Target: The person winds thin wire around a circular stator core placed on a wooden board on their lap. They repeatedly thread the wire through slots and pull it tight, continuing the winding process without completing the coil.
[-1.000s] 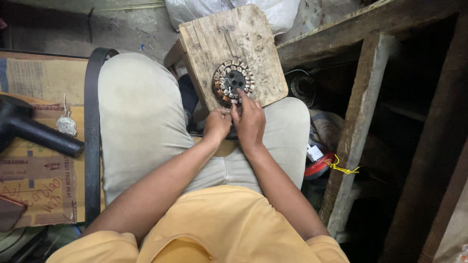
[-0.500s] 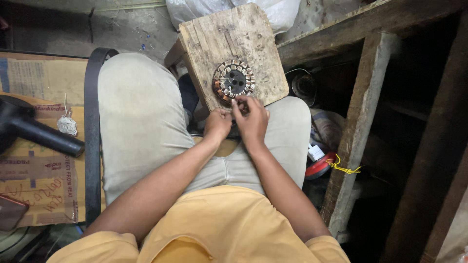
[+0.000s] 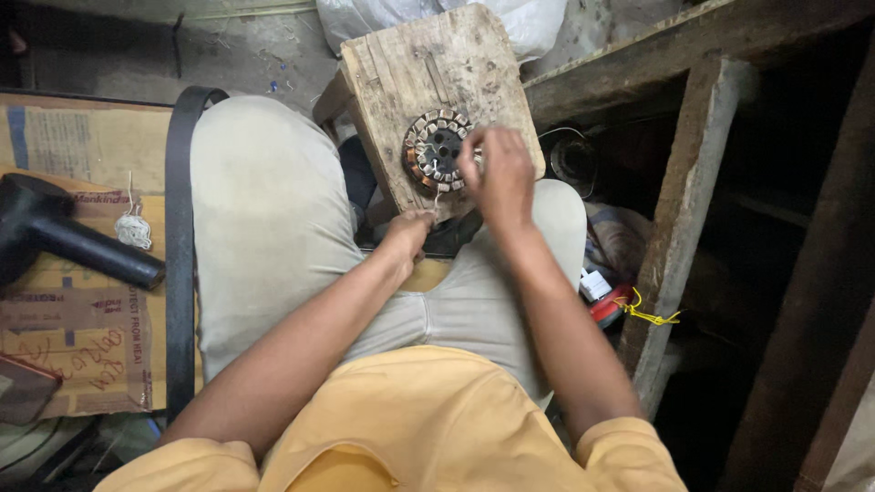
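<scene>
A round motor stator (image 3: 435, 149) with copper-wound teeth lies on a worn wooden block (image 3: 428, 64) between my knees. My right hand (image 3: 499, 178) rests at the stator's right rim, fingers curled over its teeth. My left hand (image 3: 407, 230) sits just below the block's near edge, fingers pinched on a thin wire (image 3: 437, 198) that runs up to the stator. I sit in pale trousers and a yellow shirt.
A black tool with a long handle (image 3: 68, 239) lies on flattened cardboard (image 3: 82, 319) at left, beside a small bundle of thread (image 3: 133, 230). A black belt (image 3: 180, 246) runs along my left leg. Wooden beams (image 3: 679, 210) and clutter stand at right; a white bag (image 3: 538, 18) lies behind the block.
My right hand has moved up from beside the left hand to the stator's right rim. The left hand stays low, holding the wire.
</scene>
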